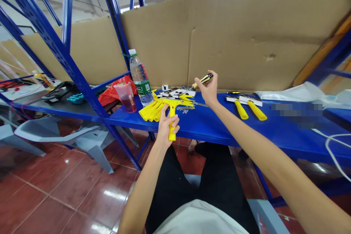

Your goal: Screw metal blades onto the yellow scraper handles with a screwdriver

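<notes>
My left hand is wrapped round the grip of a yellow T-shaped plastic tool, held upright at the bench's front edge. Above the bench and to the right, my right hand is closed on a screwdriver with a black and yellow handle, apart from the yellow tool. Several yellow handles lie side by side just behind my left hand. Small metal bits are scattered on the bench beyond the tool, near thin metal blades and black-and-white cards.
A water bottle and a cup of dark red drink stand left, by a red plastic bag. Two yellow-handled tools with cards lie right on the blue bench. Cardboard walls the back; a white cable hangs at right.
</notes>
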Demonstrator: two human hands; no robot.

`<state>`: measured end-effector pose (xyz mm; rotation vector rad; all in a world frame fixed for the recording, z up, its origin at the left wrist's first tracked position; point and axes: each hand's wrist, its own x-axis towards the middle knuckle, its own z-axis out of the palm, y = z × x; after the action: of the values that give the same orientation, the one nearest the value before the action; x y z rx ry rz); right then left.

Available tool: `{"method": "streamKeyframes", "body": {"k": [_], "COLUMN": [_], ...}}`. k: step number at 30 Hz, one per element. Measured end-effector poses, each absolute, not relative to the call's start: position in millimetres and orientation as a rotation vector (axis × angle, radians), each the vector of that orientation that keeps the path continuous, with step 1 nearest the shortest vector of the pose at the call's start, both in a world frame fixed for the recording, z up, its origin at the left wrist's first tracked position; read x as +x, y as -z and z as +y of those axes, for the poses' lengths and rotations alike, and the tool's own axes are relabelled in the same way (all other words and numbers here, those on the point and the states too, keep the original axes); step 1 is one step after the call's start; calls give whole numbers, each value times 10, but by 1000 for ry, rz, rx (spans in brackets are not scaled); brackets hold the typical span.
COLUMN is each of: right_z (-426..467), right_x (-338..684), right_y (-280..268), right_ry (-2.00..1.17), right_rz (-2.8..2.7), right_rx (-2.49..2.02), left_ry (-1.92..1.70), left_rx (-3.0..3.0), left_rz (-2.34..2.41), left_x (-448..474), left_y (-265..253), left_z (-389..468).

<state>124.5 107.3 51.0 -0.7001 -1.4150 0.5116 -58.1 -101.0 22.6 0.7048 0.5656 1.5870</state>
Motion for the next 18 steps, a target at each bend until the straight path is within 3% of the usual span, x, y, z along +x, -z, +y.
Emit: {"method": "streamKeyframes", "body": {"k": [7,18], "right_z": [1250,1282], "right_x": [1487,1716], "right_y": [-50,-97], "right_ry": [-355,-301], "right_rz": [-1514,-1472], "right_rx": [-806,-948], "left_ry": [-1636,-1597], "left_rx": [796,813], "left_rz": [507,478], "left_x": [-711,-589], "left_y": [-222,-171], "left_z": [-1023,-1035]}}
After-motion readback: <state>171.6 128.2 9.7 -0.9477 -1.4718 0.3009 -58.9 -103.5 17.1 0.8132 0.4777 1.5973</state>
